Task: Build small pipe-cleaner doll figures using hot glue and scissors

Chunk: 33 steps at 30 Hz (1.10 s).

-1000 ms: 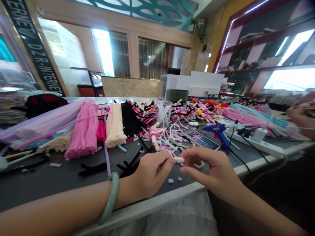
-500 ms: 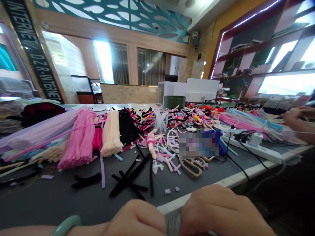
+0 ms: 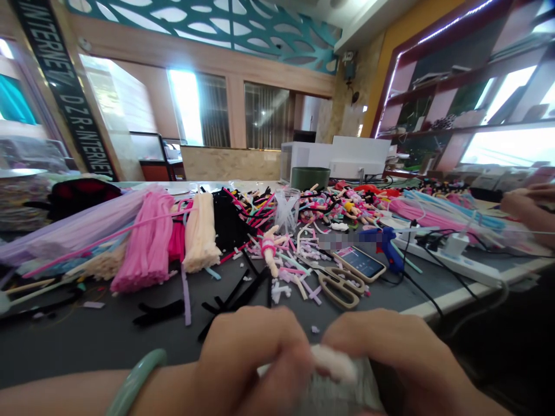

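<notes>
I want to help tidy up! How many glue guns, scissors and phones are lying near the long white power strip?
Blue hot glue gun: 1
Tan-handled scissors: 1
Smartphone with a lit screen: 1
Total: 3

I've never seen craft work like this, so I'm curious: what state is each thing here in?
left hand: fingers curled around the white fluffy piece
right hand: fingers curled around the same piece
jade bangle: on the left wrist
phone: lying face up, screen lit
scissors: lying flat on the table
hot glue gun: lying on its side, partly blurred
</notes>
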Tool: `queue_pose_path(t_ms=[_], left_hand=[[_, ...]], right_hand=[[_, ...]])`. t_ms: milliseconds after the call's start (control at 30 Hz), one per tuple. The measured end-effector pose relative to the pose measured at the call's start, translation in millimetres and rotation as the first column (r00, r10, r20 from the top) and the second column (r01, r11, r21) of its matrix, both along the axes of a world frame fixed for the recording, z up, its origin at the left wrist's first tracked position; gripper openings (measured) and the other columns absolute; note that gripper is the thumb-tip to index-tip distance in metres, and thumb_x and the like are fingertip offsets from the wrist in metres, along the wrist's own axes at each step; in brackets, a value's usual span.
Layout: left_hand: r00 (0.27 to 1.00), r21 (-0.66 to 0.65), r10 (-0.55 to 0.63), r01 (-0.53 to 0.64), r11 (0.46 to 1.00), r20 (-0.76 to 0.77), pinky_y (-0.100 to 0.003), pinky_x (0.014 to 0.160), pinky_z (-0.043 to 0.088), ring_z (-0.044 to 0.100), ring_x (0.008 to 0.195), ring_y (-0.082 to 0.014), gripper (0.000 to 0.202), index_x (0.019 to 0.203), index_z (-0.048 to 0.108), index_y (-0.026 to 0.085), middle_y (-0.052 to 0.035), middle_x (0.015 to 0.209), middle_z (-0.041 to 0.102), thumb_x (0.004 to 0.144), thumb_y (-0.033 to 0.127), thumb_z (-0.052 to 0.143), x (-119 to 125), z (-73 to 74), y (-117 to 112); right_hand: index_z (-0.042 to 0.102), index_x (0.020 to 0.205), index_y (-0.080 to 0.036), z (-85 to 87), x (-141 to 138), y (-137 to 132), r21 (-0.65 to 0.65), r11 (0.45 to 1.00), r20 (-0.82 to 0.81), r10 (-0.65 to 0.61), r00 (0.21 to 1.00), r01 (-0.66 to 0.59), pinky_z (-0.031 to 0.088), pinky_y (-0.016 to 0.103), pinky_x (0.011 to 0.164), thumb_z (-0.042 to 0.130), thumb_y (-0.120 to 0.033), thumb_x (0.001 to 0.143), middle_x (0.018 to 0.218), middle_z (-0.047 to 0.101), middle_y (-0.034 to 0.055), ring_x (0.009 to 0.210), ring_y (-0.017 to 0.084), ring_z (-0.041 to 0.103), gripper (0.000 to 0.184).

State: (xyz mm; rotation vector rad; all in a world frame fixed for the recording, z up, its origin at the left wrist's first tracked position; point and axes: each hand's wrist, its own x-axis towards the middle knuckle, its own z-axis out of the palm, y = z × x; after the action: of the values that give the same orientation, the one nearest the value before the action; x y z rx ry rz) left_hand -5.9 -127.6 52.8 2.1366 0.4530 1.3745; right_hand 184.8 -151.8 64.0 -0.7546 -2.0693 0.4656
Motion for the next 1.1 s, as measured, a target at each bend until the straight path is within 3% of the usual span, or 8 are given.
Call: queue_pose_path(t_ms=[100,167,267,433,567,667,900,1100], left_hand=[[0.986,-0.426,-0.028,0.097,0.899,0.166,-0.019,0.033,0.031,0.04,0.034,-0.0073,0.035,0.06,0.044,0.02,0.0043,0.041,0.042,0.092,0.032,0.039,8.6,-1.0,9.2],[0.967,-0.549,-0.049,0.184,0.815,0.251,-0.017,0.032,0.029,0.039,0.032,-0.0059,0.035,0.06,0.044,0.018,0.0058,0.041,0.039,0.091,0.035,0.041,12.2,-2.5,15.0],[0.959,-0.609,-0.06,0.224,0.761,0.278,-0.015,0.032,0.027,0.038,0.031,-0.0048,0.036,0.06,0.043,0.017,0.0067,0.041,0.038,0.09,0.037,0.043,13.8,-6.6,20.4],[0.987,-0.546,-0.037,0.118,0.83,0.156,-0.015,0.036,0.03,0.038,0.033,-0.0044,0.036,0.06,0.043,0.017,0.007,0.04,0.039,0.091,0.036,0.042,13.1,-12.2,23.6],[1.0,-0.386,-0.001,-0.001,0.923,-0.005,-0.016,0.04,0.033,0.041,0.039,-0.0049,0.036,0.061,0.045,0.017,0.0054,0.044,0.043,0.093,0.034,0.039,10.6,-15.4,25.4],[0.993,-0.312,0.046,-0.079,0.947,-0.111,-0.016,0.043,0.034,0.042,0.041,-0.0052,0.035,0.065,0.046,0.017,0.0054,0.046,0.044,0.094,0.033,0.036,7.8,-17.9,26.1],[0.967,-0.125,0.128,-0.158,0.98,-0.22,-0.017,0.05,0.033,0.042,0.047,-0.005,0.033,0.064,0.046,0.016,0.005,0.051,0.047,0.094,0.027,0.036,6.0,-20.4,29.9],[0.955,-0.059,0.136,-0.156,0.986,-0.262,-0.017,0.051,0.033,0.043,0.048,-0.005,0.029,0.068,0.049,0.016,0.0055,0.051,0.047,0.093,0.023,0.037,5.6,-20.8,29.7]], right_hand=[[0.066,0.092,-0.025,4.8,1.0,7.1,-0.04,0.999,0.063,0.021,0.998,-0.018,0.053,0.02,0.062,0.071,-0.034,0.073,0.078,0.072,0.0017,0.067,0.015,0.066,0.022],[0.067,0.092,-0.023,4.1,0.9,11.9,-0.061,0.998,0.062,-0.005,0.998,0.009,0.052,0.019,0.061,0.073,-0.03,0.071,0.079,0.071,0.0011,0.067,0.014,0.065,0.023],[0.067,0.092,-0.023,-2.6,0.4,17.8,-0.099,0.994,0.018,-0.037,0.999,0.039,0.05,0.018,0.059,0.069,-0.028,0.074,0.075,0.069,-0.0005,0.066,0.012,0.064,0.019],[0.066,0.091,-0.023,-11.7,0.1,25.6,-0.276,0.955,-0.053,-0.127,0.991,0.107,0.049,0.021,0.062,0.061,-0.032,0.082,0.077,0.068,0.0005,0.068,0.013,0.062,0.015],[0.065,0.088,-0.019,-12.4,-0.4,29.1,-0.429,0.903,-0.178,-0.125,0.976,0.038,0.049,0.023,0.058,0.059,-0.036,0.082,0.071,0.064,0.0018,0.063,0.013,0.059,0.019],[0.065,0.087,-0.018,-13.5,-0.8,29.5,-0.487,0.873,-0.251,-0.117,0.961,-0.021,0.048,0.022,0.058,0.06,-0.035,0.082,0.067,0.061,0.0007,0.061,0.012,0.058,0.019],[0.066,0.087,-0.02,-18.3,-0.4,30.2,-0.467,0.883,-0.272,-0.104,0.957,-0.037,0.048,0.021,0.058,0.061,-0.032,0.082,0.068,0.061,-0.0001,0.062,0.011,0.058,0.014],[0.067,0.087,-0.02,-19.4,0.0,31.8,-0.378,0.924,-0.177,-0.125,0.976,0.05,0.046,0.021,0.059,0.058,-0.032,0.085,0.071,0.062,0.0,0.063,0.011,0.058,0.015]])
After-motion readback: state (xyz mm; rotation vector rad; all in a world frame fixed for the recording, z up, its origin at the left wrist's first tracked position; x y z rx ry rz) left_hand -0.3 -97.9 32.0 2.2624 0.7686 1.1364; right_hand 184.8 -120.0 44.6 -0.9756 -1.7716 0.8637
